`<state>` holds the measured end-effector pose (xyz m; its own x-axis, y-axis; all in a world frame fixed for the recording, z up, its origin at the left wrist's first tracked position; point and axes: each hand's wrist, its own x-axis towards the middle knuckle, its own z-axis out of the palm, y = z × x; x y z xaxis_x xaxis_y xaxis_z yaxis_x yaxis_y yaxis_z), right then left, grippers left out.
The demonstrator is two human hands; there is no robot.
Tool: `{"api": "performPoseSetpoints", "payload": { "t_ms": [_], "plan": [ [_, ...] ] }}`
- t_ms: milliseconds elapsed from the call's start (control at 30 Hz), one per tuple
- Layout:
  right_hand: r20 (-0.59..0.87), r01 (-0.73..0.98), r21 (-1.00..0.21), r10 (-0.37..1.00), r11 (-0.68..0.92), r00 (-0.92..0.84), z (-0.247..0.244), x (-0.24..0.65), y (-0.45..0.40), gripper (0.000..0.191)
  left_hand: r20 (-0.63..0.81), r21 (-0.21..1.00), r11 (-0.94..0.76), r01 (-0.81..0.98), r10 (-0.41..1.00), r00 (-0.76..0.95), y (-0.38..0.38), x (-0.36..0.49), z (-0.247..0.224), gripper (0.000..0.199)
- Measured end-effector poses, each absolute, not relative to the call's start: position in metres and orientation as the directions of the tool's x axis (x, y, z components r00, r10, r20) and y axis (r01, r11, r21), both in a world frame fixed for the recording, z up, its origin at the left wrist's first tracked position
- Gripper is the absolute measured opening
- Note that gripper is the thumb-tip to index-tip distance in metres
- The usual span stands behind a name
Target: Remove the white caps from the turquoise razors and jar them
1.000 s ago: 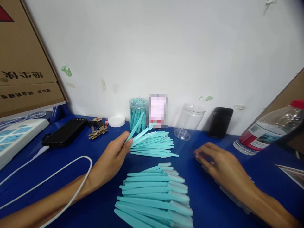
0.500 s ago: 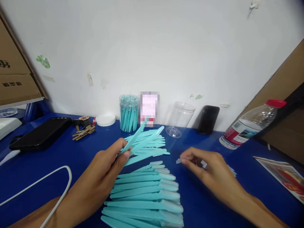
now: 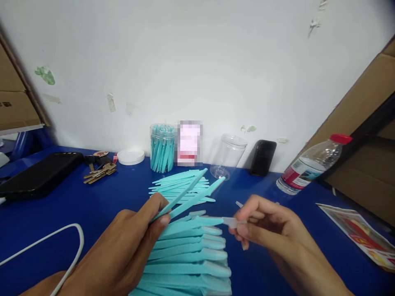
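Observation:
My left hand (image 3: 132, 238) is closed round several turquoise eyebrow razors (image 3: 194, 197), fanned out to the right. My right hand (image 3: 265, 226) pinches a clear plastic blade cap (image 3: 230, 222) at the blade end of the lowest razor. How far the cap covers the blade cannot be made out. Below my hands lies a row of turquoise razors (image 3: 188, 257) with clear caps on their right ends. Behind them is a loose pile of razors (image 3: 166, 181). More clear pieces are partly hidden behind my right hand.
Along the wall stand a jar full of razors (image 3: 162, 148), a propped lit phone (image 3: 189, 144), a tilted clear jar (image 3: 228, 156), a dark phone (image 3: 263, 158) and a water bottle (image 3: 311, 166). At left are a white lid (image 3: 131, 156), keys (image 3: 100, 170), a black device (image 3: 40, 174) and a white cable (image 3: 78, 242).
My right hand has moved left and brought the cap to the blade end of a razor in my left hand. The held razors have spread apart and the view has shifted slightly.

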<state>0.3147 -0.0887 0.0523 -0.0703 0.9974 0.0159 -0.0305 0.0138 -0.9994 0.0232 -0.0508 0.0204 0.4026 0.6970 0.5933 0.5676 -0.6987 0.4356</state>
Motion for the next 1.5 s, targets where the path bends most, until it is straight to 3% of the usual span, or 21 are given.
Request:
{"api": "performPoseSetpoints", "payload": {
  "t_ms": [267, 467, 667, 867, 1033, 1300, 1500],
  "plan": [
    [0.008, -0.066, -0.998, 0.999, 0.005, -0.049, 0.052, 0.309, -0.089, 0.021, 0.616, 0.356, -0.719, 0.597, 0.661, 0.429, -0.050, 0.023, 0.019, 0.016],
    [0.029, -0.043, -0.999, 0.999, 0.027, -0.040, 0.050, 0.311, -0.086, 0.021, 0.589, 0.372, -0.710, 0.597, 0.678, 0.439, -0.049, 0.021, 0.014, 0.013],
    [0.028, -0.008, -1.000, 0.997, 0.028, -0.073, 0.051, 0.307, -0.091, 0.023, 0.521, 0.428, -0.704, 0.567, 0.705, 0.481, -0.050, 0.025, 0.021, 0.020],
    [-0.013, 0.040, -0.999, 1.000, -0.013, -0.020, 0.052, 0.294, -0.100, 0.034, 0.394, 0.556, -0.654, 0.513, 0.751, 0.531, -0.056, 0.029, 0.025, 0.029],
    [0.013, 0.091, -0.996, 1.000, 0.012, 0.008, 0.051, 0.288, -0.106, 0.029, 0.370, 0.602, -0.620, 0.503, 0.775, 0.513, -0.062, 0.029, 0.021, 0.027],
    [-0.017, 0.125, -0.992, 1.000, -0.020, 0.027, 0.047, 0.283, -0.110, 0.027, 0.396, 0.568, -0.673, 0.474, 0.728, 0.559, -0.065, 0.033, 0.017, 0.029],
    [0.025, 0.213, -0.977, 1.000, 0.025, -0.002, 0.055, 0.290, -0.104, 0.027, 0.477, 0.456, -0.716, 0.528, 0.698, 0.534, -0.063, 0.033, 0.025, 0.025]
  ]
}}
